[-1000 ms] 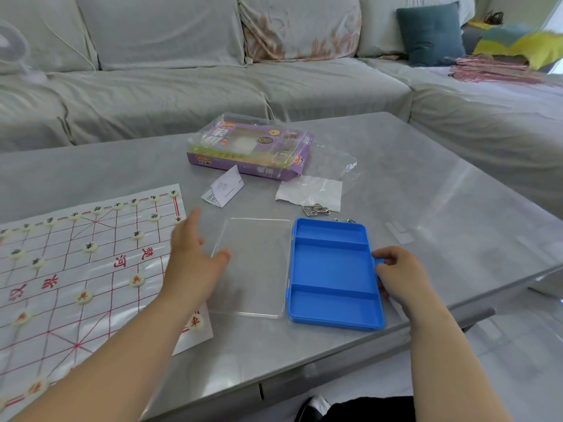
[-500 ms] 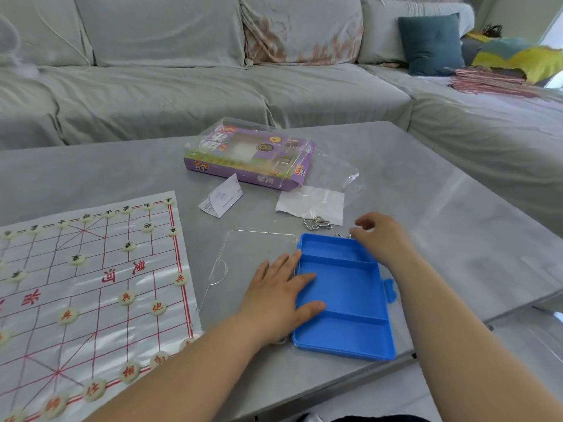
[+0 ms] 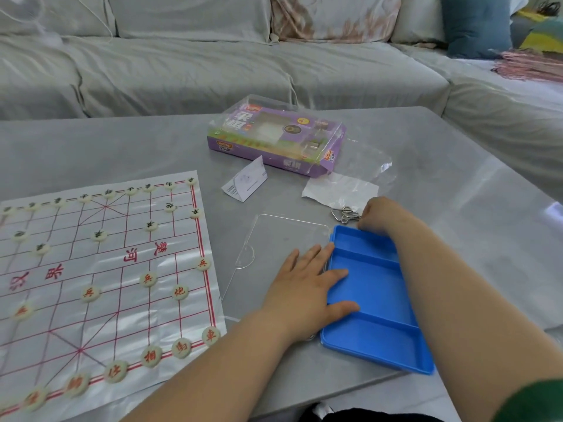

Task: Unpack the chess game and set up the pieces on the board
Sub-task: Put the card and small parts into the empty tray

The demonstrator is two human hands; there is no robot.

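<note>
On a smooth grey tabletop [image 3: 457, 193], a glossy, crinkled plastic board [image 3: 100, 269] ruled with a red grid lies at left. Round cream pieces [image 3: 148, 279], stamped with red characters on the near rows and dark ones on the far rows, sit on its line crossings. Just right of the board, the left hand [image 3: 307, 287] rests flat with straight fingers across a clear hinged lid [image 3: 283, 236] and the edge of a blue, three-compartment plastic tray [image 3: 374, 281]. The right hand [image 3: 380, 216] is curled at the tray's far corner beside bent wire rings [image 3: 345, 214]; whether it grips anything cannot be told. A purple box [image 3: 274, 138] and a folded leaflet [image 3: 245, 184] lie beyond.
</note>
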